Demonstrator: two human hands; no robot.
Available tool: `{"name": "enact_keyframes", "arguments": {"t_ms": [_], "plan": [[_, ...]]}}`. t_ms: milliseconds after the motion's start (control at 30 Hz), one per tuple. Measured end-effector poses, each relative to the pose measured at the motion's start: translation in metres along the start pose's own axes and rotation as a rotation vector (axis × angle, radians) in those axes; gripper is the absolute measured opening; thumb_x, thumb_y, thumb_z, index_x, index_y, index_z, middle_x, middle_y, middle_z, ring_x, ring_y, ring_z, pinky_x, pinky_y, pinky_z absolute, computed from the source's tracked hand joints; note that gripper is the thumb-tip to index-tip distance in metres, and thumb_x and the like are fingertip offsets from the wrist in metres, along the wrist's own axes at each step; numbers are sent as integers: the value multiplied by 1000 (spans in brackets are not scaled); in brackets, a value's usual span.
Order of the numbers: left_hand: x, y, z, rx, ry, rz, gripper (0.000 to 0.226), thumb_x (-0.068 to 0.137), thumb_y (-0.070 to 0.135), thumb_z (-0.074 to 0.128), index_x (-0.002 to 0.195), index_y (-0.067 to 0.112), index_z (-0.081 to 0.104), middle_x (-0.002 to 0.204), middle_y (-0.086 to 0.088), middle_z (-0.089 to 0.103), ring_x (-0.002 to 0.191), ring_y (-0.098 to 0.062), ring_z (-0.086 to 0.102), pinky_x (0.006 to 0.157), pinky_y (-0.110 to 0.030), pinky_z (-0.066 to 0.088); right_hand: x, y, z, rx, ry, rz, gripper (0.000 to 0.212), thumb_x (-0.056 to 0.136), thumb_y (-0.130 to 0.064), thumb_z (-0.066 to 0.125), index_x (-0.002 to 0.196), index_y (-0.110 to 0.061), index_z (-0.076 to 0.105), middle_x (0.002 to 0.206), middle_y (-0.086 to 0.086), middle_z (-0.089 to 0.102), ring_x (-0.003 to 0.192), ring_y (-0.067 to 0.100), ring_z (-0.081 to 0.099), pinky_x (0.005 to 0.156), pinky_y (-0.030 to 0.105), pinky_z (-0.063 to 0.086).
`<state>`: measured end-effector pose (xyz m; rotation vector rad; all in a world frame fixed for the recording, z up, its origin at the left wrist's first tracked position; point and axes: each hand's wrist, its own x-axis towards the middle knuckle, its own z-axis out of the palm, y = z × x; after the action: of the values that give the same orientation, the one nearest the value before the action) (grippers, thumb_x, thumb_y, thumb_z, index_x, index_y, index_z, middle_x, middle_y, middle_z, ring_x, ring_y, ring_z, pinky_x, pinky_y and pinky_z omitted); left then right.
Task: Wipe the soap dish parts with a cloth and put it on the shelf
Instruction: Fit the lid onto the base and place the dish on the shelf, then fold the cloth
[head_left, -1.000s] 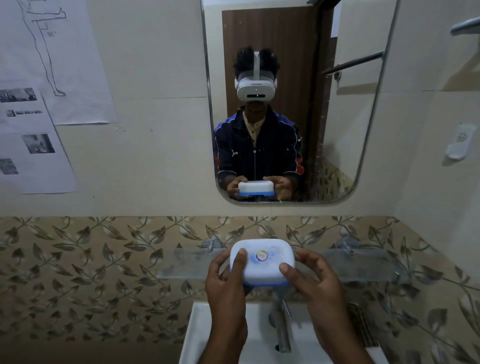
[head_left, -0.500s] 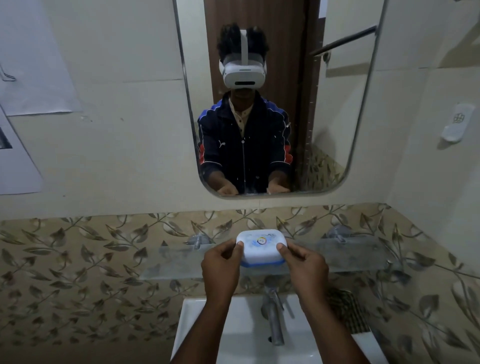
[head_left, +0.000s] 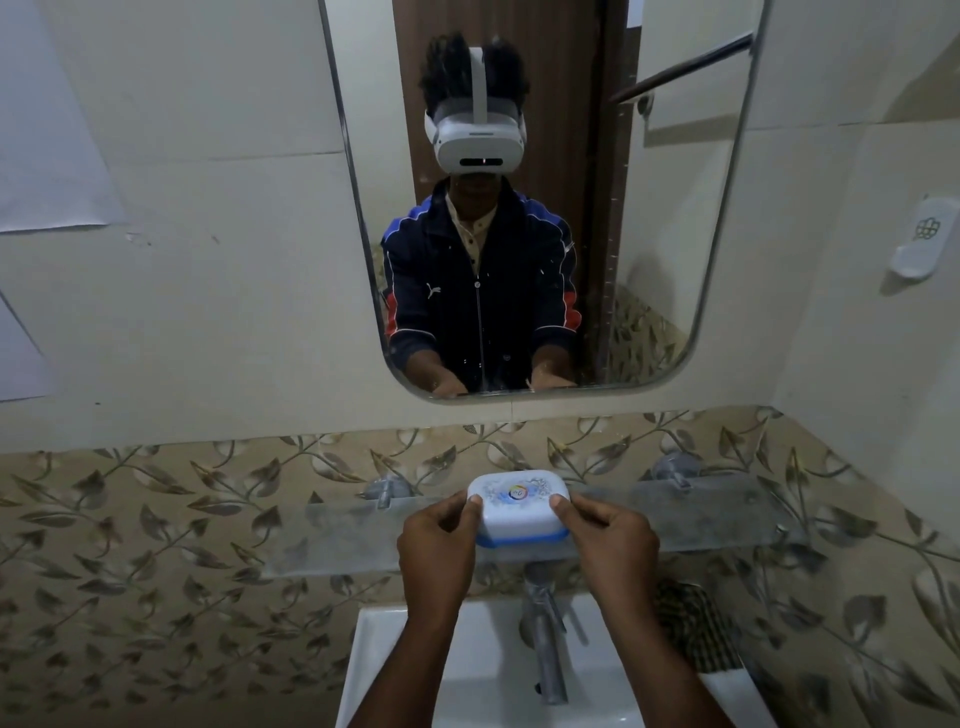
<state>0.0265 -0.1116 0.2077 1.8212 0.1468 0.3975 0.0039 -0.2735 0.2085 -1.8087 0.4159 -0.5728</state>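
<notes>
Closest to me, the white basin (head_left: 395, 670) sits at the bottom of the bathroom view, with a metal tap (head_left: 543, 639) standing at its back edge and a checked cloth (head_left: 691, 629) bunched on the basin's right rear corner. I cannot see anything lying in the bowl itself.

Just beyond the tap, my left hand (head_left: 439, 551) and my right hand (head_left: 613, 545) hold the soap dish (head_left: 517, 506) between them, fingers curled round its ends and a thumb pressed on each near corner of the lid. It is closed, a white lid with a small round coloured mark over a blue base, so whatever it holds is hidden. It sits at the front edge of the frosted glass shelf (head_left: 701, 514), over its middle; whether its base is touching the glass I cannot tell.

Behind the shelf runs a band of leaf-patterned tile (head_left: 156, 519), then plain pale wall. A mirror (head_left: 675, 208) hangs above, and a small white wall holder (head_left: 922, 236) is fixed on the right-hand wall; I cannot see into it.
</notes>
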Motion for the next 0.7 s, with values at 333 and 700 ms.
{"name": "enact_keyframes", "arguments": {"t_ms": [333,700], "plan": [[1,-5,0,71,62,-20,34,98,30,57,71,18,76,46,7,57,41,1,47,42,-10,35,-2,3,-1,17,39,-21,34,83,-32,77,110,-11,75,102,-1,78,80,3,65,60,2,41],[-45,-23,-11,-255,410,100,37,96,34,55,61,22,59,58,9,63,52,-3,54,53,-19,45,-53,48,-33,233,238,-82,47,96,-34,59,55,-15,69,48,6,64,43,11,59,48,20,48]]}}
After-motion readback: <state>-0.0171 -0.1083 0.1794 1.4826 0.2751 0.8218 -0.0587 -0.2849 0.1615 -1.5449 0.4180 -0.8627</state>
